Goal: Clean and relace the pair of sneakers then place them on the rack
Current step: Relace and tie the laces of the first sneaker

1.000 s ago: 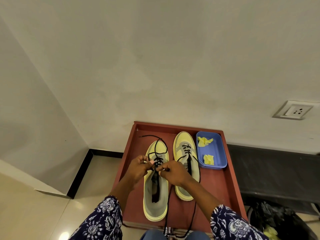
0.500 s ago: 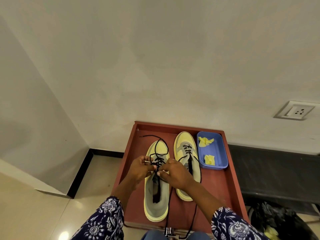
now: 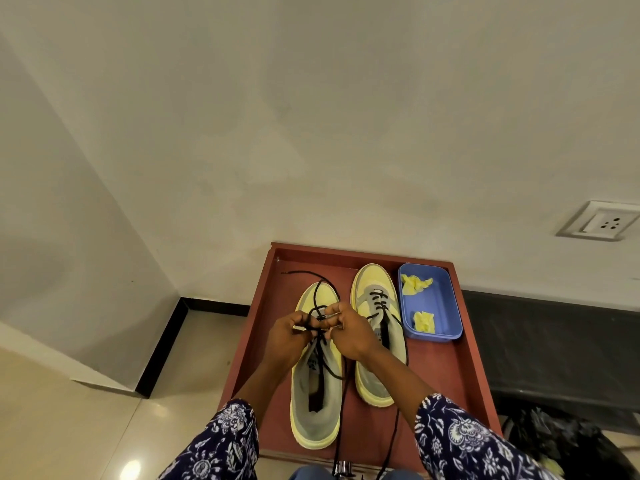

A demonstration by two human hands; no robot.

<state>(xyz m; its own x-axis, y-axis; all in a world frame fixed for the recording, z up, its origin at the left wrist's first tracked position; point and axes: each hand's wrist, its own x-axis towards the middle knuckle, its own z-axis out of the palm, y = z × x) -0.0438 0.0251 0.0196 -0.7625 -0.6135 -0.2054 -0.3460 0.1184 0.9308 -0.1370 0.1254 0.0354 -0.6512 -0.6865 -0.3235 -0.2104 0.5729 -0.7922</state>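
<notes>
Two yellow and grey sneakers stand side by side, toes away from me, on a reddish-brown wooden tray top (image 3: 446, 372). Over the left sneaker (image 3: 315, 403) my left hand (image 3: 287, 337) and my right hand (image 3: 349, 334) meet, both pinching its black lace (image 3: 313, 289) at the eyelets. One end of that lace loops over the toe onto the wood; another strand trails toward me. The right sneaker (image 3: 375, 344) has black lacing across its front, with loose ends hanging off the near edge.
A blue plastic tub (image 3: 438, 306) holding two crumpled yellow cloth pieces sits right of the sneakers. A white wall stands behind, with a socket (image 3: 601, 221) at right. A dark low ledge (image 3: 554, 337) and a black bag (image 3: 571, 445) lie to the right, tiled floor to the left.
My hands have shifted slightly away from me along the left sneaker's eyelets and closed together on the lace. The sneakers and tub have stayed put.
</notes>
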